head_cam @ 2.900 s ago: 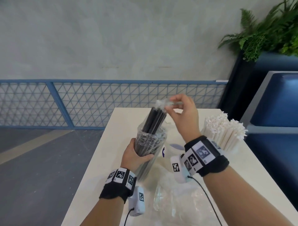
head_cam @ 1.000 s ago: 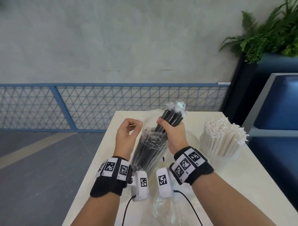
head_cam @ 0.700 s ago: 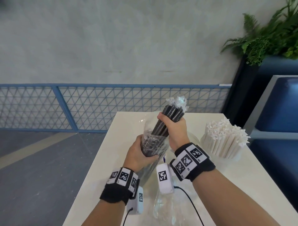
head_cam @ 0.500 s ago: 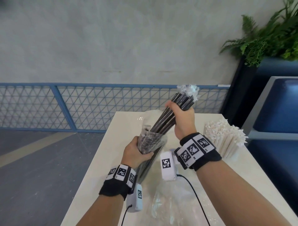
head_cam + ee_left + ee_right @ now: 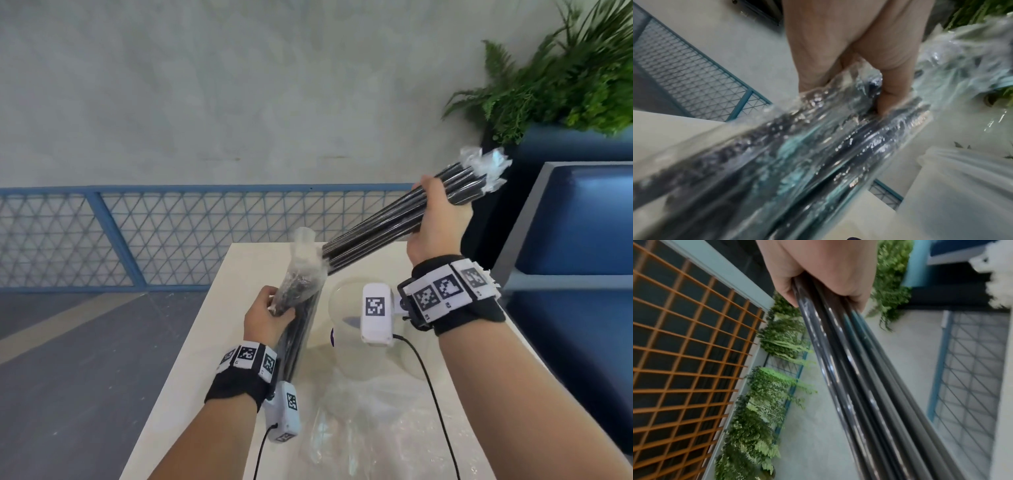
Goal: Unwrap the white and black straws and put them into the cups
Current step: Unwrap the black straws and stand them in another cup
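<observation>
Above cup (image 5: 346,329), unlabelled black straws (image 5: 383,229)

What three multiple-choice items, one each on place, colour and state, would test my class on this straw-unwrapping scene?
1. Where is the right hand with its bundle?
A. raised above the table, toward the right
B. flat on the table
C. inside the cup

2. What colour are the long thin straws in that bundle?
A. white
B. black
C. red

3. What is the state of the crinkled clear plastic wrapper that the left hand grips?
A. sealed and lying on the floor
B. lying flat and empty on the table
C. open at the top, some straws inside

Answers:
1. A, the head view shows the hand lifted over the cream table.
2. B, the straws look glossy black.
3. C, dark straws show through it.
</observation>
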The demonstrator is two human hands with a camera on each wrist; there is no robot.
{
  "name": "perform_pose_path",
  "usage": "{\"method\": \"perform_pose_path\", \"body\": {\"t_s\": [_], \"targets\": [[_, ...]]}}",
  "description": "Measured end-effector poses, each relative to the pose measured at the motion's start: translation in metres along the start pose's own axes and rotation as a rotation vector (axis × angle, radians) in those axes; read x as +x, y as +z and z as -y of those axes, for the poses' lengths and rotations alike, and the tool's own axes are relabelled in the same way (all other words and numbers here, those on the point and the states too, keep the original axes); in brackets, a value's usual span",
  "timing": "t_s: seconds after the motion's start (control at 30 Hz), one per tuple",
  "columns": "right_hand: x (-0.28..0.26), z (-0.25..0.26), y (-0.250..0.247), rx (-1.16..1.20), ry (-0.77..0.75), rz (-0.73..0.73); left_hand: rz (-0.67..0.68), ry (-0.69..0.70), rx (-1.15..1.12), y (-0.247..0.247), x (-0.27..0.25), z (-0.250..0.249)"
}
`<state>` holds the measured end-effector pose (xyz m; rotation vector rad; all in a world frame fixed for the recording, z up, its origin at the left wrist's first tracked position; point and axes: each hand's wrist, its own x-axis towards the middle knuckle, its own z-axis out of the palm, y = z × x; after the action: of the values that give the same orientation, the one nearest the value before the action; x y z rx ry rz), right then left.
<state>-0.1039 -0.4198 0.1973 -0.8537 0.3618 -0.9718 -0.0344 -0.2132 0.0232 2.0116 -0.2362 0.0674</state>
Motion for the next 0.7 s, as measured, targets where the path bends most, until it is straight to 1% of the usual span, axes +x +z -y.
{"method": "perform_pose_path", "body": {"t_s": [0.13,0.23,0.33,0.43,0.57,0.7], "targets": [[0.0,0.018,-0.001,-0.04,-0.147,-0.02,-0.036,0.041,0.002,0.0,0.001,0.003],[-0.002,0.009,-0.004,-0.201,-0.194,0.062,-0.026,0.024,-0.056,0.0,0.001,0.003],[-0.009,-0.024,-0.016,-0.445,-0.169,0.186,-0.004,0.031,-0.14,0.001,-0.002,0.001],[-0.016,-0.065,-0.035,-0.604,-0.11,0.231,0.019,0.035,-0.177,0.003,-0.007,0.001],[-0.02,-0.1,-0.056,-0.712,-0.058,0.248,0.053,0.054,-0.272,0.005,-0.01,0.011],[-0.021,-0.113,-0.066,-0.679,-0.046,0.326,0.042,0.067,-0.306,0.004,-0.009,0.017]]}}
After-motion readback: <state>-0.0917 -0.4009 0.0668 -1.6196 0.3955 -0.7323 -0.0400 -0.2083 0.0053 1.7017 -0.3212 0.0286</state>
